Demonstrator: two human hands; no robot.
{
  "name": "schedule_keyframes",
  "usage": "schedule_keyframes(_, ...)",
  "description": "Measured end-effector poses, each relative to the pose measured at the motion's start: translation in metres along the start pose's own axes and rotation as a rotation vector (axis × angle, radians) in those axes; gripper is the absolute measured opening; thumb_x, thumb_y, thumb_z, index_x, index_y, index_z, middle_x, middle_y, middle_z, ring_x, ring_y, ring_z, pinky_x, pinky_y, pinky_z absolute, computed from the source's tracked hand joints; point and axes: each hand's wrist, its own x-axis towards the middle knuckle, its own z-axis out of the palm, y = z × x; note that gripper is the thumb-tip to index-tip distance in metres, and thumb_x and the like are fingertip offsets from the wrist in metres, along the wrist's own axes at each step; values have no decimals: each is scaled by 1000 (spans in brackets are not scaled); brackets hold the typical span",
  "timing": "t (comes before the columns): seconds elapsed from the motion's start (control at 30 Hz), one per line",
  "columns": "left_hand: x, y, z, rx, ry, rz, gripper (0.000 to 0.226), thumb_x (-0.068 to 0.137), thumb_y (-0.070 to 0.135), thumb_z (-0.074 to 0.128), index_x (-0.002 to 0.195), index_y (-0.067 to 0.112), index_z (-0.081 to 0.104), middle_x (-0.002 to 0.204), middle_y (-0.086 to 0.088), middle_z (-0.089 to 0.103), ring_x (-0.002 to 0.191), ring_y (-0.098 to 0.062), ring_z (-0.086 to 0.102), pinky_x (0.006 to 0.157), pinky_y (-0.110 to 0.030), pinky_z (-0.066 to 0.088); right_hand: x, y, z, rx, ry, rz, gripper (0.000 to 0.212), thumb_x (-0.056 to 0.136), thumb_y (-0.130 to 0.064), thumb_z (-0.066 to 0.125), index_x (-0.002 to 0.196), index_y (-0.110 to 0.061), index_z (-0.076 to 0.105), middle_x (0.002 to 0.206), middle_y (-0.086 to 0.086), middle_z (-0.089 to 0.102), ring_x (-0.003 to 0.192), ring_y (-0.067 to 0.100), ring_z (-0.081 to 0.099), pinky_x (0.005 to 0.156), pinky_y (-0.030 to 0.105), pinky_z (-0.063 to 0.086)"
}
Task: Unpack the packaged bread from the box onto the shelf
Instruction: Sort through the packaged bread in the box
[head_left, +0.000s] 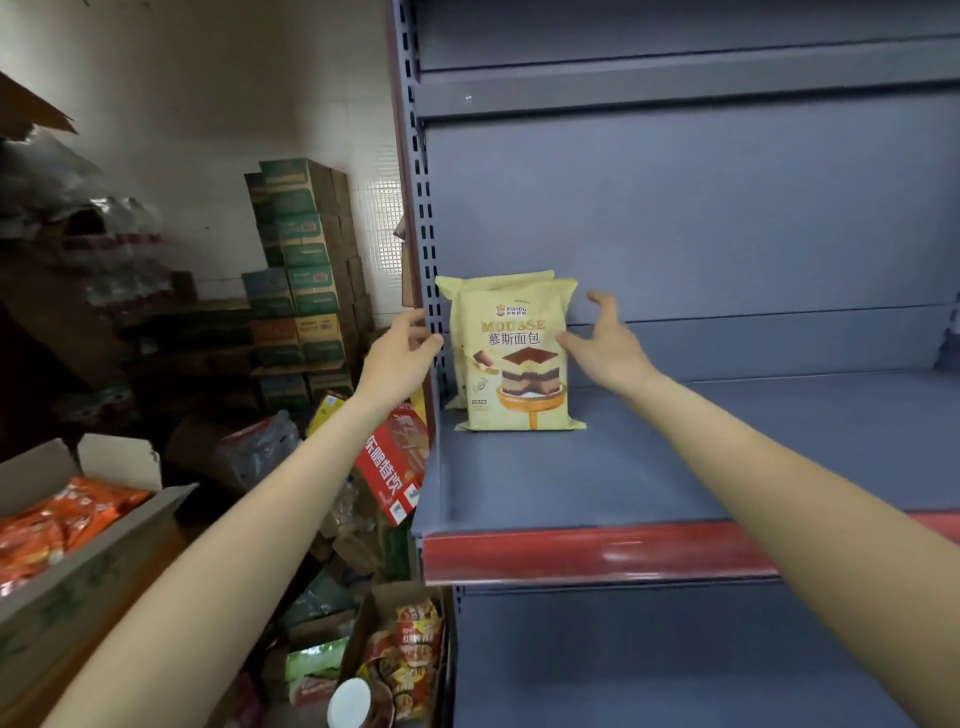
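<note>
Bread packages (517, 358), two pale yellow bags printed with a layered cake, are standing upright one behind the other at the far left end of the shelf (675, 467), the front one overlapping the one behind. They are sitting between the two hands. The left hand (402, 348) is hovering just beside the left edge of the bags, in front of the slotted upright post (423, 223), with its fingers loosely spread and gripping nothing; whether the fingertips are touching the wrapper I cannot tell. The right hand (605, 338) is reaching in from the right with fingers wide and relaxed, its thumb lying at the right edge of the front bag and holding nothing.

The shelf is showing a grey-blue deck with a red strip (597, 551) running along its near edge, and a grey back panel is rising behind it. A white wall is standing at the far left behind a tall stack of green and brown cartons (301, 270).

At the near left an open cardboard box (104, 545) is holding orange packets (57, 525). Further right, a red carton (397, 462) is leaning beside the shelf end. Below it, another open box (363, 639) is holding red snack bags (415, 639), with a white-lidded jar (350, 701) at its near edge.
</note>
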Motion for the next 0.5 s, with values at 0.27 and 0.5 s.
schedule_keyframes(0.27,-94,61,-26,235,130,571,21,94,30,51,110,27,64,92,18,67,82,0,56,75,-28,50,-111,-5,-31,-214,214,-474,27,93,-28,51,119,-24,56,118,-1,55,112,19,53,93,41,44)
schedule_keyframes(0.5,-210,85,17,210,196,901,20,90,25,53,95,18,71,76,10,69,73,-14,64,60,-31,50,-236,52,-47,-416,520,-640,18,92,-21,52,99,-14,66,76,-3,66,71,18,62,59,35,51)
